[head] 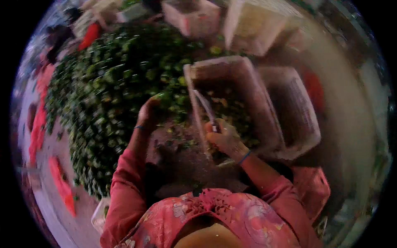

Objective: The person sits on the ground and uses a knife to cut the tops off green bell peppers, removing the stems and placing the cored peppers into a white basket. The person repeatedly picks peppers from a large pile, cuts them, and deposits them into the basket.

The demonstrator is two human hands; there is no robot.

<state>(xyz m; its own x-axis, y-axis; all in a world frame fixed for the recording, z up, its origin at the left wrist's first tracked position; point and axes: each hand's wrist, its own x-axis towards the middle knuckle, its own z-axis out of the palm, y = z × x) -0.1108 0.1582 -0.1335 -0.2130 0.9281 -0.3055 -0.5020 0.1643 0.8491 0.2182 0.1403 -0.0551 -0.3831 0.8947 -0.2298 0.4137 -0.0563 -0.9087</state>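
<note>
A large heap of dark green produce (105, 83), too blurred to name, lies before me and to the left. My left hand (149, 108) is at its near right edge, with its fingers around a green piece of produce (162, 96). My right hand (225, 135) grips a knife (206, 104) by its handle; the pale, slightly curved blade points up and left. That hand is over the near part of a pale crate (263, 99), inside which lie small green and yellowish pieces (232, 108).
A second pale crate (305, 114) adjoins the first on its right. More crates (192, 18) stand beyond the heap. Red cloths or sacks (62, 186) lie at the left. A pink crate (313, 189) is near my right elbow. Scraps (173, 133) litter the ground between my hands.
</note>
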